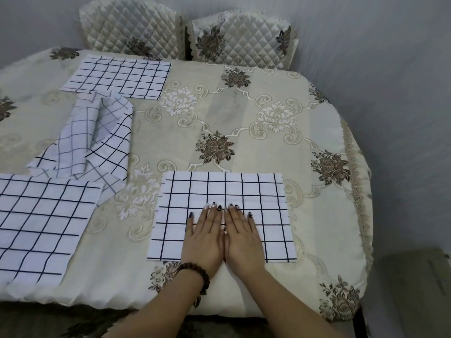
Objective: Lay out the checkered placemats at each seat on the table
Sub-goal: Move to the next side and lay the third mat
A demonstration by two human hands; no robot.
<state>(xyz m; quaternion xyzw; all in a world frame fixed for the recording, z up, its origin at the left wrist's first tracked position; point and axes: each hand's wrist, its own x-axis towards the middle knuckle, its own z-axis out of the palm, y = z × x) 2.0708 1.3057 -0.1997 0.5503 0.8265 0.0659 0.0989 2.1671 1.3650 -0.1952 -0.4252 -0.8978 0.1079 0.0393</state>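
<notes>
A white placemat with a black grid lies flat at the near seat. My left hand and my right hand rest palm down side by side on its near middle, fingers flat and holding nothing. Another flat placemat lies at the near left, running off the frame. A third placemat lies flat at the far left in front of a chair. Between them sits a crumpled heap of checkered placemats.
The table wears a cream floral tablecloth with a rounded right end. Two quilted chair backs stand at the far side against the grey wall. A dark patterned floor shows below the near edge.
</notes>
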